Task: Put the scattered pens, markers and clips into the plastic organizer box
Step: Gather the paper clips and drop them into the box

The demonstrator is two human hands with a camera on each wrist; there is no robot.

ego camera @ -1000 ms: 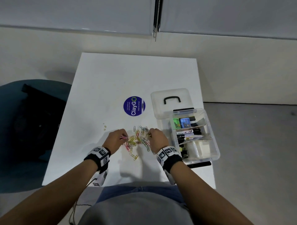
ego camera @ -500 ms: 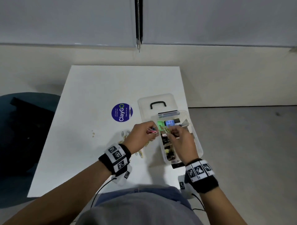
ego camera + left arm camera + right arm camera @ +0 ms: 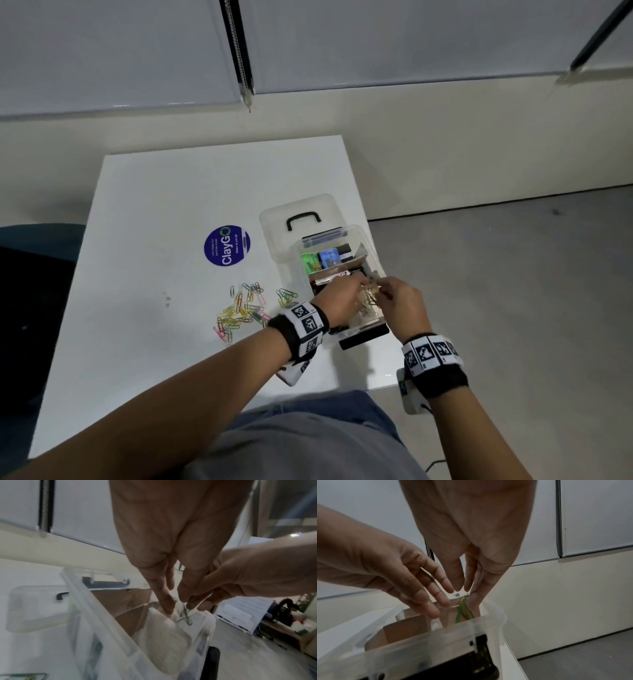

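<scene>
Both hands had left the paper-clip pile (image 3: 245,308) at centre frame for the organizer box (image 3: 373,260) to its right. The right hand (image 3: 471,547) pinched green clips (image 3: 464,609) over a compartment; the left hand (image 3: 388,566) hung relaxed, empty. Many clips remained.

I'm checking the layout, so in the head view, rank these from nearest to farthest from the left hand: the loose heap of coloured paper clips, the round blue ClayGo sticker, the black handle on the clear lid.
From the left hand:
1. Heap of coloured paper clips, on the table to its left.
2. Black handle on the clear lid, beyond it.
3. Round blue ClayGo sticker, beyond and left.
</scene>
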